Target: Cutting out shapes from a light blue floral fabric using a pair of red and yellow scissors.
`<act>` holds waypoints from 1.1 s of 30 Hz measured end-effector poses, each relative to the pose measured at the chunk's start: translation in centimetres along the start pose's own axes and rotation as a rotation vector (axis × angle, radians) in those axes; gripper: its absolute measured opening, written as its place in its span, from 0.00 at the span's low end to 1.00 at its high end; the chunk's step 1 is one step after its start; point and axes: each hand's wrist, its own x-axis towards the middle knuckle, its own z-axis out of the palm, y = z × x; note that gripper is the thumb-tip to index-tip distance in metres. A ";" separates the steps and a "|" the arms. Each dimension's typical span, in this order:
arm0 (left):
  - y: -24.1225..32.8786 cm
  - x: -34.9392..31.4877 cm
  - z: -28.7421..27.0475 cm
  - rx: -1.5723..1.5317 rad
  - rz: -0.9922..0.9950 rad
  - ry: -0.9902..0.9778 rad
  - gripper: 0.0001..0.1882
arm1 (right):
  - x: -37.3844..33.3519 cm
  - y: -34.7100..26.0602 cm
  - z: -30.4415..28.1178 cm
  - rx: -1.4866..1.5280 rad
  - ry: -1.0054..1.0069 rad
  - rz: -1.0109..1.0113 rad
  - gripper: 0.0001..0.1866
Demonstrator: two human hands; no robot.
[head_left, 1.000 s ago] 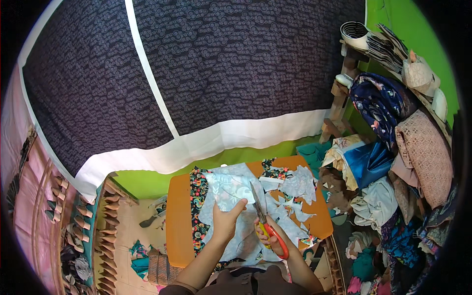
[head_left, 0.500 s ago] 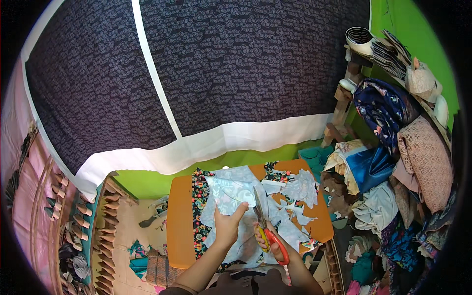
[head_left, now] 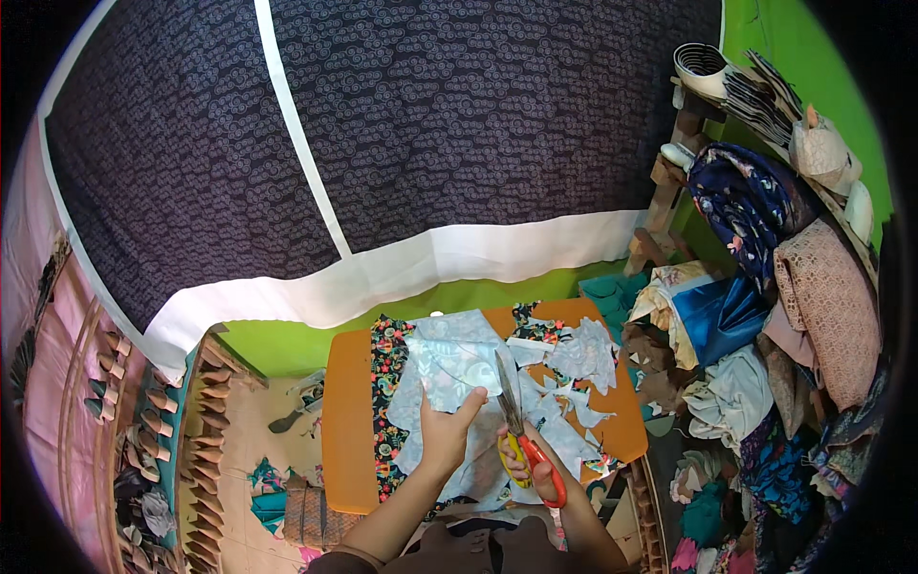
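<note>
My left hand (head_left: 446, 432) pinches the lower edge of a pale blue patterned fabric piece (head_left: 461, 368) between thumb and fingers, above the table. In my right hand (head_left: 560, 457) is a pair of scissors (head_left: 513, 418) with red and yellow handles. Their long metal blades point away from me, along the right edge of the held piece. Whether the blades bite into it, I cannot tell. Beneath both hands, more pale fabric (head_left: 478, 469) lies over dark floral cloth (head_left: 389, 383) on an orange-brown table (head_left: 348, 421).
Cut pale scraps (head_left: 585, 359) lie on the table's right side. A dark patterned curtain (head_left: 478, 134) with white edging hangs beyond it. Fabric heaps (head_left: 727, 402) and a wooden rack (head_left: 660, 210) crowd the right. Rows of wooden shoe lasts (head_left: 208, 430) line the left.
The held fabric piece has shifted slightly right and turned a little in my left hand. The scissors stay beside its right edge, still in my right hand.
</note>
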 end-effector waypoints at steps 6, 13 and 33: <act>-0.4 0.2 -0.7 0.007 0.043 -0.012 0.21 | -0.5 -1.3 0.7 -0.092 0.071 0.115 0.50; 0.1 -0.1 -0.5 -0.026 0.034 -0.028 0.19 | -0.9 -0.7 0.6 -0.156 0.071 0.069 0.47; 0.0 0.1 -1.2 0.232 -0.001 -0.147 0.23 | -1.2 0.0 -0.1 -0.233 0.092 0.016 0.43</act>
